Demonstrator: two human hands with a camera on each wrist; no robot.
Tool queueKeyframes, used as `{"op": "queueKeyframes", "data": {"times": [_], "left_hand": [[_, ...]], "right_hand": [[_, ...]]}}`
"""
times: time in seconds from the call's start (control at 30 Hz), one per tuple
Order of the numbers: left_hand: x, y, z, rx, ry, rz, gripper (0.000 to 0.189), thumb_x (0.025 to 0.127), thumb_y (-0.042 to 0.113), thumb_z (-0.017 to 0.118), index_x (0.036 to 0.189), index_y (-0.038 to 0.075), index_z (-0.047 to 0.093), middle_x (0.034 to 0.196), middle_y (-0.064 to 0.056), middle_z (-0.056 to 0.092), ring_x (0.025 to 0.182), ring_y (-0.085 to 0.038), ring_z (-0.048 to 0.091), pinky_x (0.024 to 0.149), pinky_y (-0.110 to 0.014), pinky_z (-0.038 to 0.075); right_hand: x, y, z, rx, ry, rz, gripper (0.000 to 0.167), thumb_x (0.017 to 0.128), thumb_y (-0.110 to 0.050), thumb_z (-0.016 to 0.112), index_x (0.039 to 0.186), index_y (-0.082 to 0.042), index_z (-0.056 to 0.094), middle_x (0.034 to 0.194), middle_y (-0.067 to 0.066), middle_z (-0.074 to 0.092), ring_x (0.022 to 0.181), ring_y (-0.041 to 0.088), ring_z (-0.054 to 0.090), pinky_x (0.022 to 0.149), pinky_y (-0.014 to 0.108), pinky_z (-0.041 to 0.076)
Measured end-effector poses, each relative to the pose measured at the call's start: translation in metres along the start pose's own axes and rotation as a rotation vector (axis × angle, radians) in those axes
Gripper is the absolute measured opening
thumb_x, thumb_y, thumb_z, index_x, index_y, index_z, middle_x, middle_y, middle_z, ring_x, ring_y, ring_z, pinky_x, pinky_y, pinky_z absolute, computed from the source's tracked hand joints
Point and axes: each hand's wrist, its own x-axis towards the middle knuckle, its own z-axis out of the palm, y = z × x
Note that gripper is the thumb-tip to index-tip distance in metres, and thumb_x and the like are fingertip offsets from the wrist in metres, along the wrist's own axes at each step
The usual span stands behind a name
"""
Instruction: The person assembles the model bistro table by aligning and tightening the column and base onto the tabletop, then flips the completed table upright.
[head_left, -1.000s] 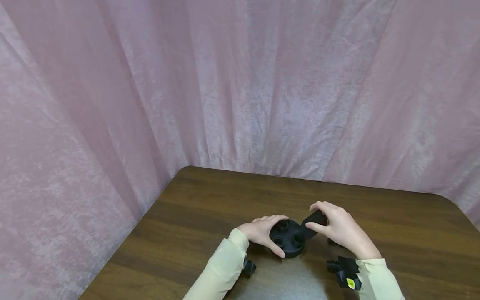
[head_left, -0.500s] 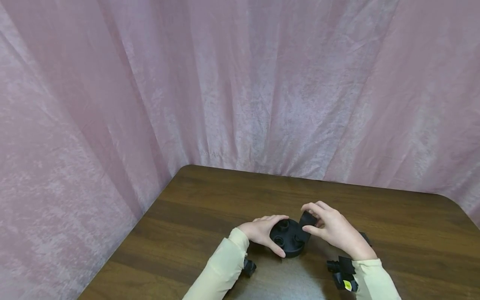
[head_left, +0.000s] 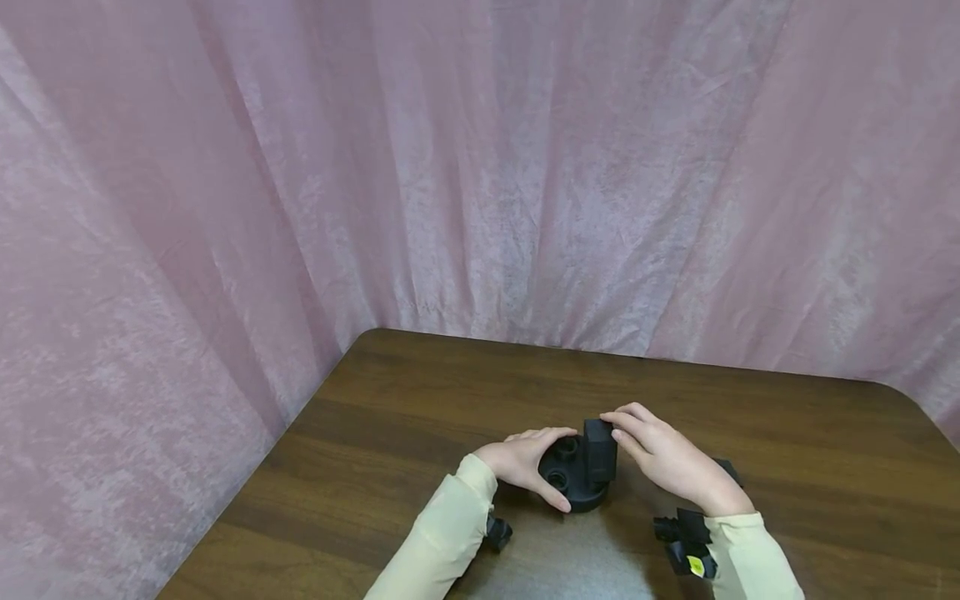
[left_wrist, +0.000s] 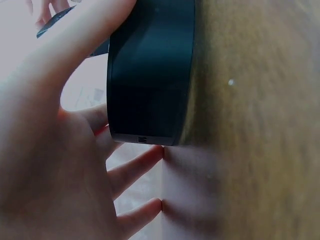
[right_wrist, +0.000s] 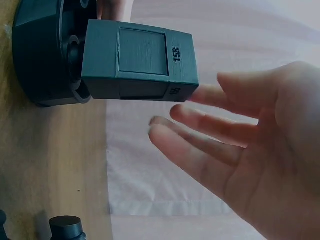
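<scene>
A round black base (head_left: 573,492) with raised ring sockets lies on the table; in the left wrist view its smooth side wall (left_wrist: 150,80) shows. My left hand (head_left: 525,462) holds it between thumb and fingers, some fingertips resting on the table. On the right part of the base stands a black angular block (head_left: 600,450). Raised markings, one reading "158", show near the top end of this block (right_wrist: 142,62) in the right wrist view. Just right of it, my right hand (head_left: 671,458) has loosely extended fingers, an index fingertip at or very near its top corner.
Small dark parts, one a round-topped peg (right_wrist: 66,227), stand on the table in the right wrist view. Black wrist cameras (head_left: 686,542) are strapped at both sleeves. A pink curtain (head_left: 480,167) hangs behind the brown wooden table (head_left: 450,383).
My right hand has brought the tilted block left and stood it upright on the base. Its fingers have since loosened from the block. The left hand has kept its hold.
</scene>
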Motion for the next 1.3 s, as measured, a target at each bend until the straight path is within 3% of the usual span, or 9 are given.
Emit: {"op": "queueKeyframes", "data": {"times": [0.2, 0.3, 0.4, 0.57, 0.67, 0.87, 1.07, 1.3], "left_hand": [[0.0, -0.001, 0.0, -0.011, -0.015, -0.007, 0.099, 0.073, 0.05, 0.081, 0.151, 0.03, 0.025, 0.152, 0.005, 0.039, 0.138, -0.019, 0.039, 0.111, -0.041, 0.032], [0.0, -0.001, -0.001, -0.003, -0.005, -0.004, 0.1, 0.072, 0.051, 0.081, 0.151, 0.029, 0.025, 0.152, 0.005, 0.039, 0.139, -0.019, 0.039, 0.111, -0.042, 0.033], [0.0, -0.002, -0.002, -0.002, -0.006, -0.004, 0.1, 0.072, 0.051, 0.081, 0.152, 0.029, 0.024, 0.153, 0.006, 0.038, 0.14, -0.019, 0.037, 0.112, -0.043, 0.032], [0.0, -0.003, -0.003, -0.009, -0.018, -0.01, 0.1, 0.073, 0.051, 0.08, 0.152, 0.03, 0.023, 0.154, 0.006, 0.036, 0.141, -0.019, 0.036, 0.113, -0.044, 0.031], [0.001, -0.003, -0.004, -0.006, -0.016, -0.011, 0.099, 0.073, 0.051, 0.08, 0.152, 0.03, 0.023, 0.154, 0.006, 0.035, 0.141, -0.019, 0.036, 0.113, -0.043, 0.031], [-0.001, -0.004, -0.002, 0.003, 0.001, -0.001, 0.1, 0.072, 0.052, 0.081, 0.152, 0.029, 0.025, 0.154, 0.008, 0.036, 0.14, -0.019, 0.037, 0.112, -0.042, 0.032], [-0.001, -0.002, -0.001, 0.0, -0.005, 0.003, 0.099, 0.073, 0.051, 0.08, 0.152, 0.03, 0.023, 0.155, 0.009, 0.033, 0.142, -0.019, 0.034, 0.113, -0.043, 0.03], [0.0, -0.001, 0.002, -0.003, -0.016, -0.002, 0.099, 0.074, 0.051, 0.08, 0.152, 0.031, 0.022, 0.154, 0.006, 0.035, 0.142, -0.021, 0.034, 0.113, -0.044, 0.029]], "right_hand": [[0.002, 0.007, 0.003, 0.068, -0.025, -0.016, 0.039, 0.098, -0.016, 0.056, 0.134, -0.008, 0.046, 0.126, 0.015, 0.061, 0.106, 0.03, 0.064, 0.078, 0.039, 0.054], [0.002, 0.009, 0.002, 0.078, -0.04, -0.01, 0.047, 0.098, -0.02, 0.056, 0.142, -0.017, 0.039, 0.114, 0.01, 0.063, 0.094, 0.021, 0.064, 0.072, 0.034, 0.053], [0.001, 0.011, 0.0, 0.08, -0.07, 0.01, 0.05, 0.098, -0.031, 0.056, 0.145, -0.025, 0.039, 0.098, 0.0, 0.057, 0.078, 0.008, 0.055, 0.064, 0.026, 0.045], [0.0, 0.01, -0.005, 0.059, -0.094, 0.016, 0.049, 0.097, -0.044, 0.052, 0.138, -0.019, 0.05, 0.099, -0.004, 0.056, 0.075, 0.0, 0.05, 0.065, 0.024, 0.043], [-0.001, 0.009, -0.008, 0.033, -0.064, -0.008, 0.044, 0.099, -0.041, 0.051, 0.135, -0.016, 0.054, 0.108, -0.002, 0.059, 0.086, 0.004, 0.056, 0.071, 0.028, 0.047], [-0.004, 0.012, -0.011, 0.024, -0.046, -0.11, 0.037, 0.098, -0.027, 0.058, 0.131, -0.012, 0.056, 0.131, 0.007, 0.057, 0.111, 0.025, 0.061, 0.08, 0.035, 0.053], [-0.008, 0.02, -0.014, -0.005, -0.022, -0.17, 0.039, 0.089, -0.005, 0.065, 0.127, -0.013, 0.057, 0.114, 0.001, 0.063, 0.095, 0.013, 0.062, 0.07, 0.027, 0.05], [-0.013, 0.024, -0.018, 0.04, -0.09, -0.149, 0.046, 0.088, -0.015, 0.069, 0.132, -0.012, 0.054, 0.111, 0.004, 0.063, 0.078, -0.003, 0.053, 0.062, 0.021, 0.045]]}}
